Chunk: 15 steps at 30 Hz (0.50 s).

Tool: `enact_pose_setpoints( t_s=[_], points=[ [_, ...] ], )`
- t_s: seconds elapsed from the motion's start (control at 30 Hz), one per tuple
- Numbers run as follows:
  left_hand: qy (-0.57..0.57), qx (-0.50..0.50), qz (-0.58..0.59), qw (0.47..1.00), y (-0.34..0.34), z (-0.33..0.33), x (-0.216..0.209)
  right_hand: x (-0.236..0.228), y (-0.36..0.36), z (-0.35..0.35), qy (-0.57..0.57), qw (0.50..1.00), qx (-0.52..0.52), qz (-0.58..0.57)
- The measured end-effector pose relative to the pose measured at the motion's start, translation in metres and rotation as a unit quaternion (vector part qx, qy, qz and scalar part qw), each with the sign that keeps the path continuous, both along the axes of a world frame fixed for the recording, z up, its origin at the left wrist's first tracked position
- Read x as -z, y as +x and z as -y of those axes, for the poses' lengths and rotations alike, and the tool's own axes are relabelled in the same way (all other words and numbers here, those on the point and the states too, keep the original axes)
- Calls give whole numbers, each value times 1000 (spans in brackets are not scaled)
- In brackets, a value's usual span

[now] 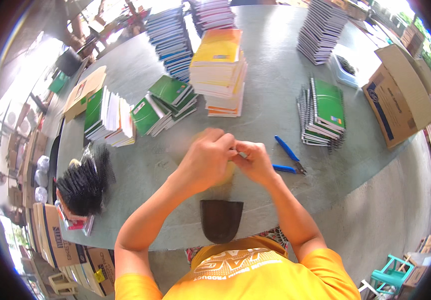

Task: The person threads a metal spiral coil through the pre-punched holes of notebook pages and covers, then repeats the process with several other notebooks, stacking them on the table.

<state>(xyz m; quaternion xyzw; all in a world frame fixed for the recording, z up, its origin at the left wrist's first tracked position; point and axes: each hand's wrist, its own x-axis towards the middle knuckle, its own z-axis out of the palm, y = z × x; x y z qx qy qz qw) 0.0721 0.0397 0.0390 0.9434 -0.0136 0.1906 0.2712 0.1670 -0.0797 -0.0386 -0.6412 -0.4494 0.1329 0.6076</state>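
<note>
Above the middle of the table, my left hand [204,159] and my right hand [255,163] meet with fingertips pinched together. Whatever lies between the fingers is too small and covered to make out. A blurred yellowish patch shows just below my left hand. Close to me, at the table's edge, lies a dark brown rounded pad [221,221]. Blue-handled cutting pliers [288,149] rest spread apart to the right of my right hand. Farther right is a pile of green spiral notebooks [329,104]. Beyond my hands stands a tall stack of yellow-covered notebooks [218,52].
Green notebooks [168,102] and another fanned pile [108,117] lie at left. Black binding coils [83,182] sit at the left edge. Tall notebook stacks [169,42] [321,31] stand at the back. A cardboard box [398,97] and clear plastic tub [344,70] are at right.
</note>
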Motion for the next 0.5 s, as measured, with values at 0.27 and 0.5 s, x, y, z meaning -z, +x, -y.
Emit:
enact_pose_setpoints(
  t_s=[0.27, 0.5],
  points=[
    [-1, -135, -125, 983, -14, -15, -22, -12, 15, 3, 36, 981, 174, 74],
    [-30, 12, 19, 999, -19, 29, 2, -13, -12, 23, 64, 959, 20, -276]
  ],
)
